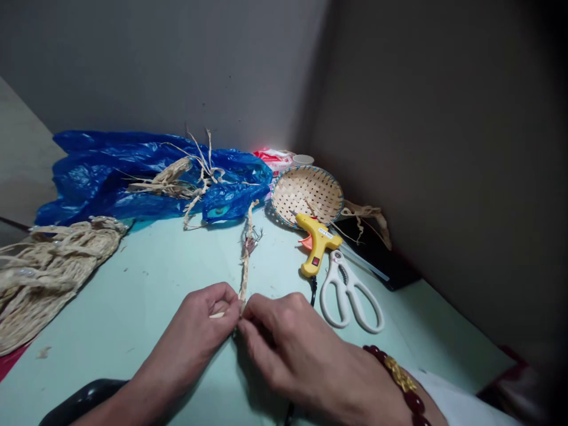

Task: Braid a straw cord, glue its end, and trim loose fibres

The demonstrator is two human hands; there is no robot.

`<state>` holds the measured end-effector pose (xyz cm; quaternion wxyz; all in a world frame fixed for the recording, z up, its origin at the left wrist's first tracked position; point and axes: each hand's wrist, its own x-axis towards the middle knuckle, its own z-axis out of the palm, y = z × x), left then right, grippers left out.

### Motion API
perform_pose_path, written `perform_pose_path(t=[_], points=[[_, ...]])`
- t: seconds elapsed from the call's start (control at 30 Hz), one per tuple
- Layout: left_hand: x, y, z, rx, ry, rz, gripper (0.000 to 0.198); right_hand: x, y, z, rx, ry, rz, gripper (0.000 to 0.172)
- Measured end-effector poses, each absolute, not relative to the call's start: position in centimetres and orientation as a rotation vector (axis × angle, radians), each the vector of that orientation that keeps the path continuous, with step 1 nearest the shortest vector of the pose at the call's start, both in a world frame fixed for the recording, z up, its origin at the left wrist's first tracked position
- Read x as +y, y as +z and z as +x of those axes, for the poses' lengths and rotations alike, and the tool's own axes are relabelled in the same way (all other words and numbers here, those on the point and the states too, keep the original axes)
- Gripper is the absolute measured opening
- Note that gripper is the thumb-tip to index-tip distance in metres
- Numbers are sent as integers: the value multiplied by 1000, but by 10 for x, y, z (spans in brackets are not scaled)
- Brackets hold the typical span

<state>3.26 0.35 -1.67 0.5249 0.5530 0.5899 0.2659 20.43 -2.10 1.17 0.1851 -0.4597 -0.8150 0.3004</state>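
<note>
A pale, twisted strand of dried plant fibre (245, 269) runs away from me up the middle of the table, with a dark wiry tuft (251, 242) partway along it. My left hand (208, 313) is closed in a pinch on the strand's near end. Right beside it, the thumb and forefinger of my right hand (284, 337) pinch the same end, fingertips almost touching those of the left. What lies exactly between the fingertips is hidden. A short pale piece (217, 315) shows at the left hand's fingers.
Right of the strand lie a yellow glue gun (317, 239), white-handled scissors (350, 293) and a woven basket (306, 192). A blue plastic bag (106, 171) bearing a fibre bundle (171, 180) spreads along the back. At the left sits a braided fibre piece (57, 266).
</note>
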Motion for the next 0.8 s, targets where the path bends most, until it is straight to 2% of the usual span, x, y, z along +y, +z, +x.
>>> perform_pose_path(t=[0.07,0.27,0.4,0.53,0.6,0.7,0.8], points=[[2,-16,32,1379,646,1304,21,-24,8,198,-2429,753,-1242,14],[-2,-11,28,1237,590,1074,35,-26,-1,195,-2856,312,-990,28],[-3,-6,28,1214,603,1063,29,-27,-1,199,-2901,263,-946,34],[-3,-5,25,1213,584,1086,25,-27,1,199,-2879,290,-895,32],[-3,-5,23,1200,586,1122,27,-25,4,200,-2769,397,-915,20],[-4,-5,20,1128,599,1123,25,-16,10,204,-2283,737,-1130,32],[-3,-6,20,1057,620,1072,19,-4,8,208,-1857,1188,-1203,27]])
